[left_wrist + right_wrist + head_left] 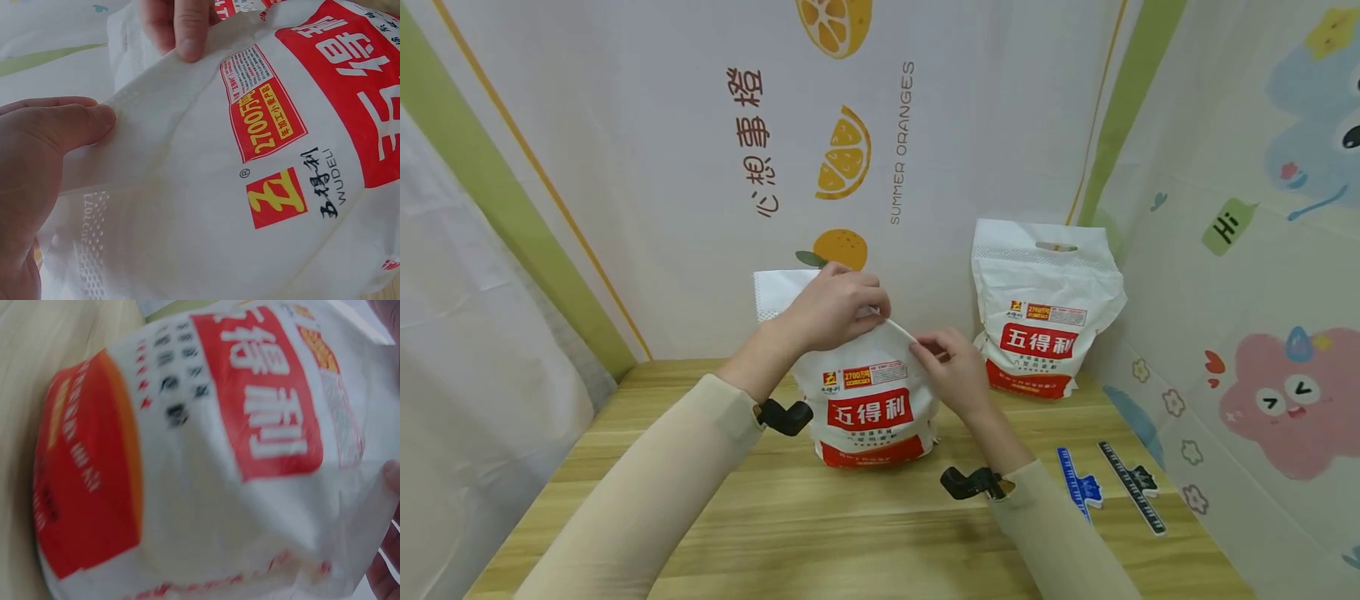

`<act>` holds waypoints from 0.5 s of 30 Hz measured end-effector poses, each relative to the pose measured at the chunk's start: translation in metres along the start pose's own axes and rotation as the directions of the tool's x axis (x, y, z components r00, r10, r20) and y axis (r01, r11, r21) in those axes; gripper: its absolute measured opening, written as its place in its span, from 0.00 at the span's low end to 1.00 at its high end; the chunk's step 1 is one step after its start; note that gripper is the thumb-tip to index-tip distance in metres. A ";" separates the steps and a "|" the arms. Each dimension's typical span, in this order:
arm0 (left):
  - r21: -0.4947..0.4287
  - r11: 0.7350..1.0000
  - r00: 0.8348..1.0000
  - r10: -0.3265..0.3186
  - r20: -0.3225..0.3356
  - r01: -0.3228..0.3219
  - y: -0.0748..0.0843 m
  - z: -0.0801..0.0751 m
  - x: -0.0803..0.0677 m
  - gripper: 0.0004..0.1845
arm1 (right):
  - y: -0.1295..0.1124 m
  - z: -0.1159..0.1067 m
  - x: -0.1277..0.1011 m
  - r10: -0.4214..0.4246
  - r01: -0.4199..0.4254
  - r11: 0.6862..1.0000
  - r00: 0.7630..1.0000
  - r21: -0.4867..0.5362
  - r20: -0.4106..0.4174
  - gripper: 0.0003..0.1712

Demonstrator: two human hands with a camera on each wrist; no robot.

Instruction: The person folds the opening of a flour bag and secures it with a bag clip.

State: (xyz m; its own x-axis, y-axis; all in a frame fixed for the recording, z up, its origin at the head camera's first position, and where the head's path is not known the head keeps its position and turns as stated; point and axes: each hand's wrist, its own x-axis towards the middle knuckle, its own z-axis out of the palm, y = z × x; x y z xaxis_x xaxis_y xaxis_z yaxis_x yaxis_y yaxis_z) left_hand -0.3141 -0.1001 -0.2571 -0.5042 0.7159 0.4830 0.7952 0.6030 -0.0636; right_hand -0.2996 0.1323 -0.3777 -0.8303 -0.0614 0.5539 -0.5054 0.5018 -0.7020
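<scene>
A white and red flour bag [868,408] stands upright on the table in front of me, its top edge pulled into a slanting fold. My left hand [838,308] pinches that edge near the middle of the bag's top. At the right end of the fold, my right hand [951,362] holds the edge between thumb and fingers. In the left wrist view the left thumb lies along the white top flap, and fingertips [190,37] of the right hand press the fold farther along. The right wrist view shows the bag's printed front [231,437], slightly blurred.
A second flour bag [1041,317] with a cut-out handle stands behind to the right. A blue clip [1078,483] and a black clip [1131,487] lie at the right of the wooden table [760,533]. Printed curtains [662,167] hang behind and on both sides.
</scene>
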 end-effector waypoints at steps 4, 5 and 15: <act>-0.004 1.000 1.000 -0.002 0.013 0.002 0.000 0.000 0.001 0.02 | 0.016 -0.007 -0.008 0.037 -0.036 0.999 0.999 -0.014 0.009 0.09; -0.005 1.000 1.000 -0.003 0.016 0.003 -0.001 0.000 0.001 0.02 | 0.020 -0.008 -0.010 0.045 -0.045 0.999 0.999 -0.017 0.010 0.09; -0.027 0.999 0.998 -0.034 0.058 0.035 -0.002 -0.003 0.001 0.02 | 0.049 -0.018 -0.024 0.048 -0.047 0.995 0.999 -0.083 0.010 0.09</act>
State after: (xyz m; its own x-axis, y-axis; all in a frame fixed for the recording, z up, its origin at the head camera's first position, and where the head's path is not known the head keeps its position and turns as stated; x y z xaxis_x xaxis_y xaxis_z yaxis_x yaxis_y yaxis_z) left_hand -0.3148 -0.1014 -0.2541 -0.5494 0.7141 0.4338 0.7857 0.6182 -0.0225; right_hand -0.3005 0.1742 -0.4174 -0.8561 -0.0457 0.5148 -0.4443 0.5738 -0.6880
